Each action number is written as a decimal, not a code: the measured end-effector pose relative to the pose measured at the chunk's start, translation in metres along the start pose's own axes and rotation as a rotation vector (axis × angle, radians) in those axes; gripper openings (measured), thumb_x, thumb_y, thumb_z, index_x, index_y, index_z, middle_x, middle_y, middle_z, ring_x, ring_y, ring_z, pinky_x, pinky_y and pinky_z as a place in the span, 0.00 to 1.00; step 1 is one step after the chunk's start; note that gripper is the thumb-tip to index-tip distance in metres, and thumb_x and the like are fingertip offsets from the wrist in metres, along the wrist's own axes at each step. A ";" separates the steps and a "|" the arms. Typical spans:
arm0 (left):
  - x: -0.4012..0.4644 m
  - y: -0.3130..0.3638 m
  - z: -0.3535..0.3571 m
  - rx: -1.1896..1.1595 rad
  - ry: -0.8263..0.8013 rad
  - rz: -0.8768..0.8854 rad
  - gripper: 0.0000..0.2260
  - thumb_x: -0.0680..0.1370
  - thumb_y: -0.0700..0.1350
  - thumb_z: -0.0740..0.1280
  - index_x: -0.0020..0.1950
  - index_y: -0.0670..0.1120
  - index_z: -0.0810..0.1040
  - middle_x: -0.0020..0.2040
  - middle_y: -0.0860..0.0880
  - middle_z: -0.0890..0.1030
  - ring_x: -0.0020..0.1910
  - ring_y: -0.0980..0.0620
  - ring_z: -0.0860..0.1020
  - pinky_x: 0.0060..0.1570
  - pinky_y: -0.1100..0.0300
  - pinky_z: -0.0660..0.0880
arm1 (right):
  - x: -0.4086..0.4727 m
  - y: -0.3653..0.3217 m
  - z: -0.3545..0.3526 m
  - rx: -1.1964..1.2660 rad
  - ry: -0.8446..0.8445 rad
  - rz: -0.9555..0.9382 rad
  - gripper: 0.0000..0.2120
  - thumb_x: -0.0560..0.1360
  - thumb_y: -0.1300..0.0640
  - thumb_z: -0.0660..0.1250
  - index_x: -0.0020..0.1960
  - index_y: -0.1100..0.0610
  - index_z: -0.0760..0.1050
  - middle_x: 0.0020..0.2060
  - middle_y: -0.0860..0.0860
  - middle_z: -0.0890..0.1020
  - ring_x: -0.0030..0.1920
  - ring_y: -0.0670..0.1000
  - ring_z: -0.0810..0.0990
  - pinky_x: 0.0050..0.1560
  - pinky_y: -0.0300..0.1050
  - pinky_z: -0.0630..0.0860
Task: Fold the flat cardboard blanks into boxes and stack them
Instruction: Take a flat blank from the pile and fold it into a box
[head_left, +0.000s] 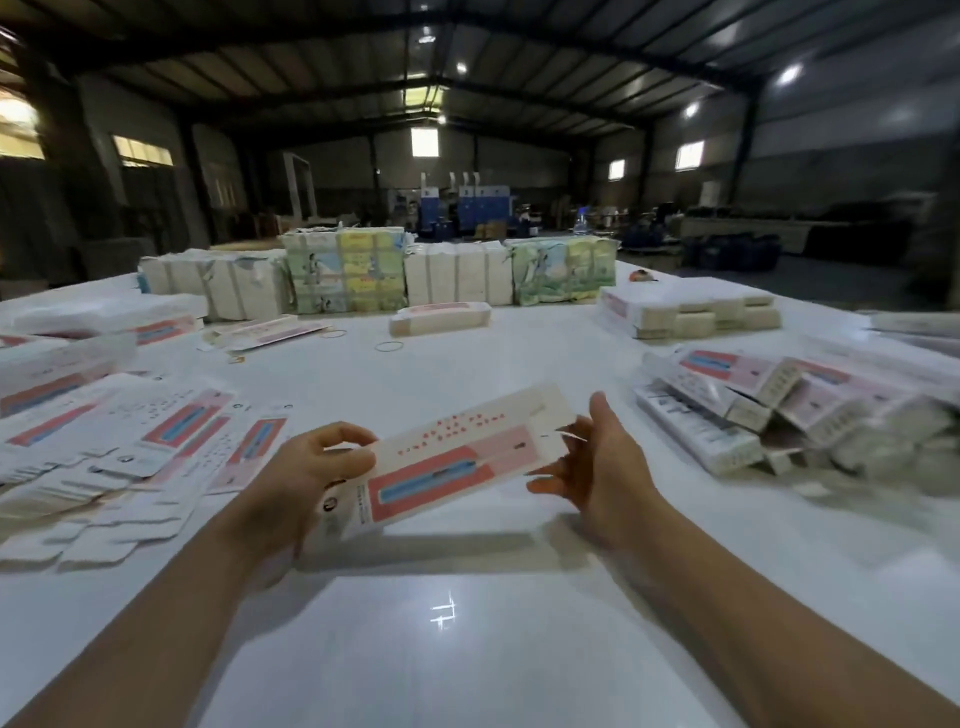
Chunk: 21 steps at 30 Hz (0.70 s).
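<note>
Closest to the camera is just the glossy white table (467, 649) with a ceiling light reflecting off it, and two bare forearms coming in from the bottom corners. Above the table, the left hand (306, 467) grips the near-left end of a flat cardboard blank (457, 457), fingers curled over its top edge. The blank is held off the tabletop, tilted, with its far end pointing up and right; it's printed pink with a blue strip and some small red marks. The right hand (597, 457) is at the blank's right end with the palm turned inward and the fingers fairly straight. It's blurry there, so I can't really tell if it's pinching the little flap or only touching it.

Over on the left there's a messy spread of flat blanks (130, 457), same pink and blue print, overlapping each other. On the right sits a loose heap of folded boxes (779, 410), lying every which way.

Farther out, mid-table, one folded box (440, 318) lies alone, with a couple of rubber bands (389, 346) near it. Right of that is a neat stack of white bundles (691, 312). Along the far edge is a row of wrapped packs (363, 270), some plain white, some with colourful pictures. Behind it all, a dim warehouse with blue machines (457, 208).
</note>
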<state>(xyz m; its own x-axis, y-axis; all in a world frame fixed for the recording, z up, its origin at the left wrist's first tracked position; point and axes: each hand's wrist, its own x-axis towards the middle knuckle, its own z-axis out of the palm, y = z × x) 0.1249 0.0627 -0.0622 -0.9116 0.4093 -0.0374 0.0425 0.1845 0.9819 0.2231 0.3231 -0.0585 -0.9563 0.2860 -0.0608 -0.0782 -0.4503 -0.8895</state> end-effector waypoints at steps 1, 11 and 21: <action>-0.003 -0.001 -0.001 0.031 -0.016 -0.009 0.07 0.76 0.44 0.67 0.44 0.55 0.81 0.46 0.47 0.85 0.44 0.45 0.84 0.40 0.53 0.79 | -0.003 -0.002 0.000 0.020 -0.092 -0.008 0.22 0.78 0.44 0.58 0.45 0.60 0.82 0.35 0.58 0.83 0.36 0.58 0.84 0.27 0.46 0.80; -0.023 0.017 0.059 1.189 0.201 0.771 0.45 0.65 0.71 0.64 0.73 0.44 0.65 0.68 0.46 0.70 0.66 0.45 0.66 0.69 0.40 0.59 | -0.016 0.010 0.007 -0.362 -0.235 -0.323 0.07 0.78 0.63 0.63 0.49 0.56 0.80 0.41 0.55 0.85 0.42 0.55 0.84 0.33 0.43 0.80; -0.029 0.022 0.071 1.141 0.363 1.093 0.40 0.60 0.59 0.77 0.63 0.36 0.73 0.54 0.40 0.80 0.45 0.42 0.80 0.42 0.53 0.78 | -0.018 0.003 0.008 -0.282 -0.412 -0.233 0.09 0.74 0.58 0.67 0.53 0.59 0.78 0.43 0.54 0.85 0.41 0.54 0.84 0.35 0.42 0.80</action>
<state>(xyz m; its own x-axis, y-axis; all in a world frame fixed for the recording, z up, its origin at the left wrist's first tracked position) 0.1812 0.1188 -0.0523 -0.2806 0.5926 0.7550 0.8149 0.5627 -0.1389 0.2375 0.3104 -0.0562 -0.9584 -0.0293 0.2838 -0.2762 -0.1543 -0.9486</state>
